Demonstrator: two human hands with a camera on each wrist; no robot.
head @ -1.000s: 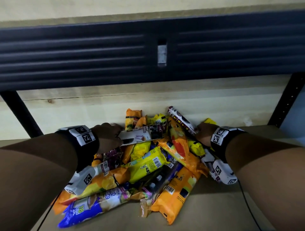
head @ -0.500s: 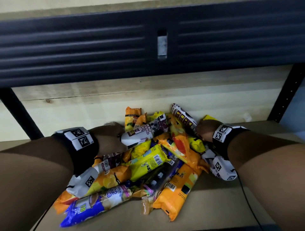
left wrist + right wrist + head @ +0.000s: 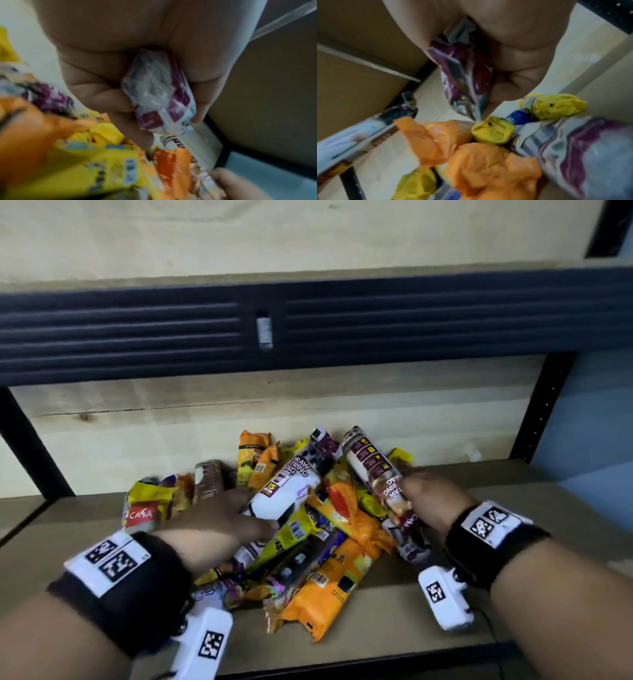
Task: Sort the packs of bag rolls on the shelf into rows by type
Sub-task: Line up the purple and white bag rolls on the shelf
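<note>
White packs now raised, both hands.

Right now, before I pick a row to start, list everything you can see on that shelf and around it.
White-and-purple drawstring pack: one, gripped by left hand, raised over the pile.
Second white-and-purple pack: one, gripped by right hand, at the pile's right.
Orange packs: several, mixed through the pile.
Yellow packs: several, in the pile.
Red-and-yellow CASA pack: one, pile's left edge.
Shelf board: brown, under everything.
Black beam: one, above.
Wooden back panel: pale, behind.
Left hand: holding a pack.
Right hand: holding a pack.
</note>
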